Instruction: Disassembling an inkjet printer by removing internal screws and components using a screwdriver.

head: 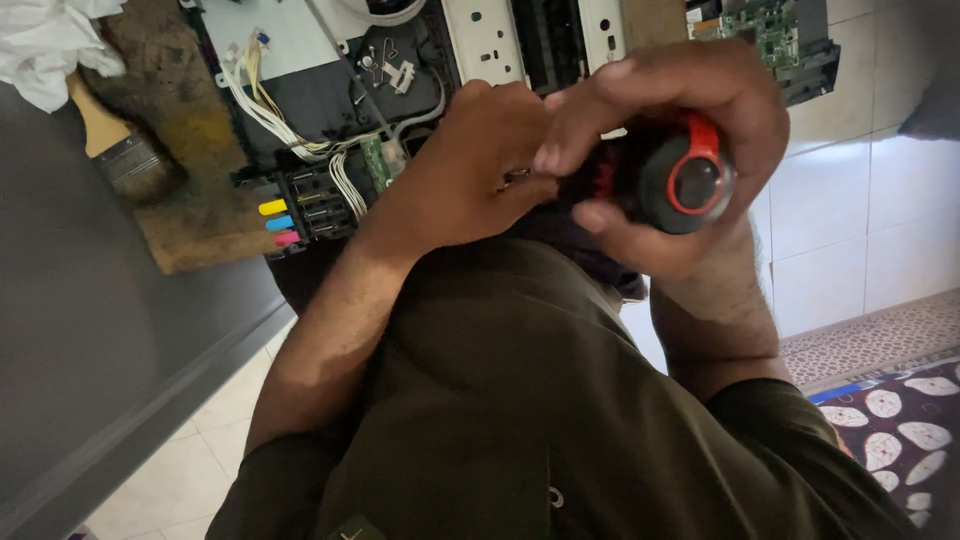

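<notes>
Our right hand (670,150) grips the screwdriver handle (685,180), butt facing us; our left hand (480,170) pinches its shaft at nine o'clock.

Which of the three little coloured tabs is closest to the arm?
The pink tab, lowest of the three, lies nearest the left forearm. The blue tab and yellow tab sit farther up.

Paintbrush (120,150), white cloth (45,45), green circuit board (775,30), patterned rug (900,420), white floor tiles (830,220).
</notes>
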